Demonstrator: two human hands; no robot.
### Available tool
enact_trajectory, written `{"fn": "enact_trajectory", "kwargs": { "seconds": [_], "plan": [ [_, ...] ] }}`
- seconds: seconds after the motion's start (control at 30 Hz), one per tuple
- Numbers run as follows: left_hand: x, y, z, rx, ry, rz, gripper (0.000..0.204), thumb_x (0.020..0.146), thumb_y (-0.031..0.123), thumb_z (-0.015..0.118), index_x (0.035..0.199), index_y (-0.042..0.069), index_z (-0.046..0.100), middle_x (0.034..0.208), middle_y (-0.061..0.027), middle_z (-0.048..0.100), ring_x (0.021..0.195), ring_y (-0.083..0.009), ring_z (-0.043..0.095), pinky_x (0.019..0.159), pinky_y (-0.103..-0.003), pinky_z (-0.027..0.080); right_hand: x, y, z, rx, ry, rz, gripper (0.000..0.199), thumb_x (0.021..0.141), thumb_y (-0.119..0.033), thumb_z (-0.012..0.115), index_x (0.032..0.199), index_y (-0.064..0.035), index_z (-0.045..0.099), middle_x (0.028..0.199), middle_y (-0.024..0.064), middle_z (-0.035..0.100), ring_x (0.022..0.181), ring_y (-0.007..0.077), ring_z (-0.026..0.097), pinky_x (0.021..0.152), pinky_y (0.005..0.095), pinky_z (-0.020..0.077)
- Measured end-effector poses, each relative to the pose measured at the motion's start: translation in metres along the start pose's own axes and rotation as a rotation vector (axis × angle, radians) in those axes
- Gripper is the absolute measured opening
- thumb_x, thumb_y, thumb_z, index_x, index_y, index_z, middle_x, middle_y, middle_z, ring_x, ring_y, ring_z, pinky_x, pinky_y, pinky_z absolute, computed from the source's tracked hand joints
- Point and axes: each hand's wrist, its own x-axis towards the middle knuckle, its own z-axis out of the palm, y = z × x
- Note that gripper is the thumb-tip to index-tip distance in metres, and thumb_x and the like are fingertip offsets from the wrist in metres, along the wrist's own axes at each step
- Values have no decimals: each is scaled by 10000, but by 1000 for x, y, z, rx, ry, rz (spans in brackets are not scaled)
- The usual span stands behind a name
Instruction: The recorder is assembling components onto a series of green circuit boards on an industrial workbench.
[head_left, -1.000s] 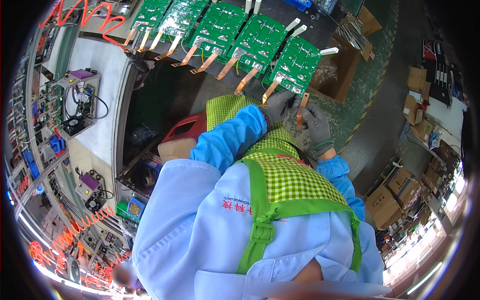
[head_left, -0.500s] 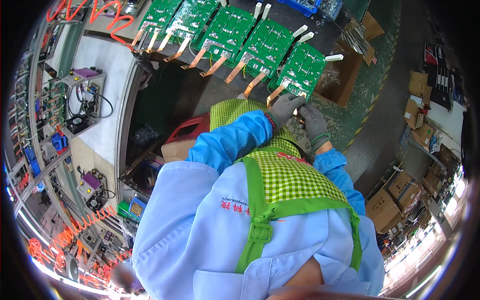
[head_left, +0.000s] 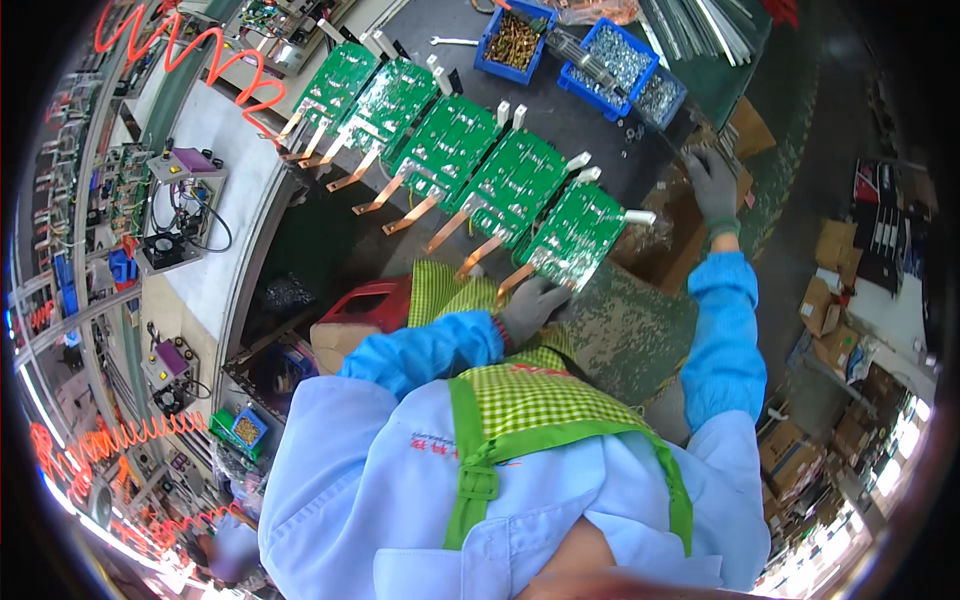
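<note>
My left hand [head_left: 535, 308], in a grey glove, is at the near edge of the rightmost green circuit board [head_left: 578, 235]. Its fingers are curled together there, and what lies between them is hidden. My right hand [head_left: 714, 188], gloved too, reaches out at the table's right edge with its fingers apart. A screwdriver-like tool [head_left: 592, 62] with a long shaft slants across the blue bins toward that hand; I see no clear grip on it. Several like boards stand in a row, with bent copper strips [head_left: 410, 215] along the near side and white blocks [head_left: 640, 217] at the far side.
One blue bin [head_left: 512, 45] holds brass-coloured parts, another bin [head_left: 612, 65] silvery hardware. A wrench [head_left: 455, 41] and long metal strips [head_left: 700, 30] lie on the table. Below its right edge stands an open cardboard box [head_left: 675, 245]. An orange coiled hose [head_left: 215, 65] hangs at left.
My right hand has left the rightmost board and moved far right to the table's edge. My left hand stays at that board. The view has shifted, showing more of the bins.
</note>
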Motion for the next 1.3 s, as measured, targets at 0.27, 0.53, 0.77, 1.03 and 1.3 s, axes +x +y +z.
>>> {"fn": "enact_trajectory", "kwargs": {
  "seconds": [0.27,0.53,0.77,1.03,1.3],
  "plan": [
    [-15,21,20,-6,175,-85,311,907,322,554,806,29,582,615,-11,539,433,-75,449,376,-224,320,124,35,62,-691,-269,-145,270,798,-243,560,1047,-195,651,1036,99,638,999,335,575,883,470,411],
    [-4,1,20,-225,194,-213,272,892,307,590,914,37,572,683,6,536,531,-57,477,448,-203,365,155,49,72,-723,-434,-218,204,798,-263,555,958,-185,654,959,76,650,946,293,604,825,455,433],
    [-3,22,18,-149,163,-285,212,905,258,565,907,46,557,691,6,537,552,-60,469,491,-199,376,195,93,31,-278,-374,-282,249,827,-270,594,983,-81,637,966,168,621,905,360,579,790,436,459],
    [-6,12,20,-152,192,-264,292,908,321,563,909,29,574,699,3,547,559,-55,463,490,-197,354,190,77,56,-428,-626,-258,249,825,-261,598,1028,-129,655,1048,113,624,1022,304,557,882,396,440],
    [-11,23,20,-156,275,-234,267,904,293,572,955,32,580,693,15,542,574,-40,469,500,-193,364,211,30,116,-449,-482,-509,239,842,-202,525,1034,-109,632,982,136,610,945,321,590,827,435,466]
  ]
}}
